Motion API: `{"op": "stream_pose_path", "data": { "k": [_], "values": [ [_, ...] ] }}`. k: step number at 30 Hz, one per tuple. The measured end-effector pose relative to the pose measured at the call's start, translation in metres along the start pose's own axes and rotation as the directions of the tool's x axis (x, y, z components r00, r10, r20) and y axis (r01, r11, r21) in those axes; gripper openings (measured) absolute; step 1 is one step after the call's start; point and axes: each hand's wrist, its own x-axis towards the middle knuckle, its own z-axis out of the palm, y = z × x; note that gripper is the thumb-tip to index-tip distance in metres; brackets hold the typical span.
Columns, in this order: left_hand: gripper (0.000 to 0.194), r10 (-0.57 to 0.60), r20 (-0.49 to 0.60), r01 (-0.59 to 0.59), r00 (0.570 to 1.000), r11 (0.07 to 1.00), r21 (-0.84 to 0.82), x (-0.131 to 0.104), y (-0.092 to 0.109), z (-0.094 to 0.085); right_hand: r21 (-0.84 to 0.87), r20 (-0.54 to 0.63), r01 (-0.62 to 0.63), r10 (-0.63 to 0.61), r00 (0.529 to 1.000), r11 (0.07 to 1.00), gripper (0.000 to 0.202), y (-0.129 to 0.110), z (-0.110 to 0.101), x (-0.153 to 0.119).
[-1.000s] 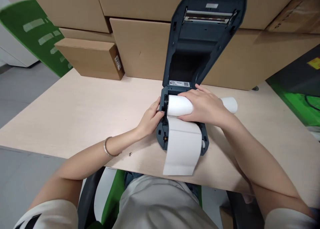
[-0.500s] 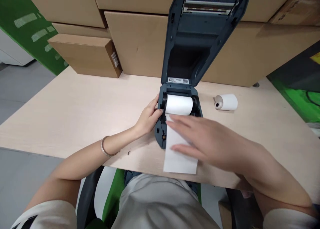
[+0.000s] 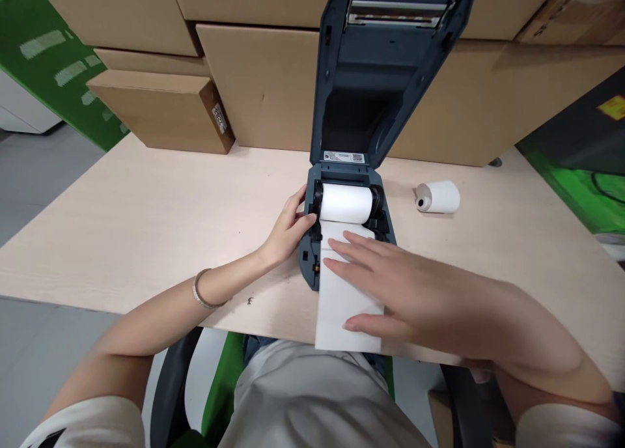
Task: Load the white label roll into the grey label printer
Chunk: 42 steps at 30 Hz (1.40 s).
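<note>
A dark grey label printer stands on the table with its lid raised. Inside it, a white label roll sits between two black holders. From the roll a strip of white label paper runs over the printer's front and past the table edge. My left hand grips the printer's left side, thumb on the upper edge, other fingers partly hidden. Spread flat over the strip is my right hand, fingers apart and pinching nothing; it covers the printer's front right part.
To the right lies a small white paper roll on the table. Large cardboard boxes stand along the back, with a smaller carton in front at the left. A green chair shows below the table edge.
My right hand has slid a little down along the strip, towards me. The strip's free end reaches lower past the table edge. My left hand keeps its hold on the printer.
</note>
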Motion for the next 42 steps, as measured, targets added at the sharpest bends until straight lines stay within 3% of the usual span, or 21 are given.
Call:
{"op": "stream_pose_path", "data": {
  "k": [2, 3, 4, 5, 6, 7, 8, 10, 13, 16, 18, 21, 24, 26, 29, 31, 34, 40, 42],
  "values": [
    [0.075, -0.004, 0.004, 0.005, 1.000, 0.998, -0.057, 0.001, 0.000, 0.002, 0.073, -0.033, -0.058, 0.061, 0.998, 0.996, 0.049, 0.012, -0.019, -0.002],
    [0.074, 0.004, 0.008, -0.003, 1.000, 0.996, -0.094, 0.001, 0.001, 0.004, 0.109, -0.096, -0.141, 0.152, 0.984, 0.984, 0.041, 0.022, -0.028, -0.001],
    [0.072, 0.018, 0.018, -0.016, 1.000, 0.990, -0.138, 0.002, 0.002, 0.006, 0.146, -0.202, -0.250, 0.277, 0.939, 0.957, 0.039, 0.034, -0.037, 0.001],
    [0.071, 0.036, 0.027, -0.030, 0.999, 0.982, -0.188, 0.003, 0.003, 0.008, 0.199, -0.347, -0.359, 0.408, 0.844, 0.912, 0.038, 0.050, -0.044, 0.006],
    [0.069, 0.050, 0.035, -0.040, 0.998, 0.969, -0.243, 0.004, 0.004, 0.010, 0.277, -0.502, -0.433, 0.514, 0.696, 0.858, 0.035, 0.067, -0.049, 0.012],
    [0.069, 0.050, 0.040, -0.036, 0.998, 0.954, -0.298, 0.005, 0.005, 0.011, 0.373, -0.618, -0.435, 0.569, 0.543, 0.820, 0.027, 0.084, -0.050, 0.020],
    [0.068, 0.036, 0.039, -0.020, 0.999, 0.938, -0.345, 0.005, 0.005, 0.012, 0.473, -0.673, -0.352, 0.589, 0.447, 0.808, 0.029, 0.101, -0.050, 0.028],
    [0.067, -0.014, 0.012, 0.017, 1.000, 0.917, -0.398, 0.006, 0.002, 0.011, 0.607, -0.619, -0.171, 0.596, 0.511, 0.776, 0.050, 0.128, -0.044, 0.046],
    [0.066, -0.057, -0.030, 0.040, 0.998, 0.916, -0.399, 0.004, -0.003, 0.008, 0.652, -0.547, -0.006, 0.476, 0.689, 0.758, 0.061, 0.146, -0.032, 0.063],
    [0.067, -0.055, -0.028, 0.039, 0.998, 0.912, -0.407, 0.002, -0.002, 0.007, 0.653, -0.525, 0.099, 0.354, 0.774, 0.751, 0.070, 0.146, -0.029, 0.065],
    [0.067, -0.048, -0.019, 0.036, 0.999, 0.908, -0.417, 0.001, 0.001, 0.007, 0.647, -0.502, 0.070, 0.355, 0.789, 0.759, 0.081, 0.148, -0.032, 0.061],
    [0.070, -0.058, -0.018, 0.044, 0.998, 0.897, -0.439, 0.001, 0.004, 0.008, 0.643, -0.502, 0.027, 0.396, 0.769, 0.765, 0.089, 0.151, -0.039, 0.055],
    [0.075, -0.085, -0.031, 0.062, 0.996, 0.886, -0.460, 0.002, 0.002, 0.008, 0.622, -0.555, 0.076, 0.371, 0.744, 0.779, 0.082, 0.144, -0.049, 0.046],
    [0.076, -0.093, -0.066, 0.052, 0.993, 0.883, -0.466, 0.002, 0.001, 0.009, 0.583, -0.563, 0.044, 0.365, 0.741, 0.811, 0.072, 0.130, -0.056, 0.035],
    [0.074, -0.091, -0.112, 0.028, 0.990, 0.882, -0.471, 0.000, 0.005, 0.011, 0.469, -0.423, -0.215, 0.431, 0.797, 0.857, 0.065, 0.104, -0.065, 0.015],
    [0.073, -0.089, -0.102, 0.030, 0.991, 0.882, -0.471, -0.004, 0.011, 0.012, 0.311, -0.265, -0.355, 0.439, 0.858, 0.882, 0.085, 0.091, -0.067, 0.004],
    [0.082, -0.087, -0.053, 0.050, 0.995, 0.875, -0.481, -0.009, 0.021, 0.015, 0.129, -0.141, -0.373, 0.389, 0.910, 0.919, 0.126, 0.084, -0.062, -0.001],
    [0.119, -0.113, 0.057, 0.127, 0.992, 0.877, -0.463, -0.013, 0.032, 0.013, 0.051, -0.106, -0.427, 0.430, 0.897, 0.903, 0.134, 0.084, -0.041, -0.001],
    [0.126, -0.113, 0.100, 0.144, 0.989, 0.907, -0.395, -0.013, 0.034, 0.010, 0.011, -0.162, -0.391, 0.388, 0.908, 0.920, 0.131, 0.078, -0.041, -0.002]
  ]
}}
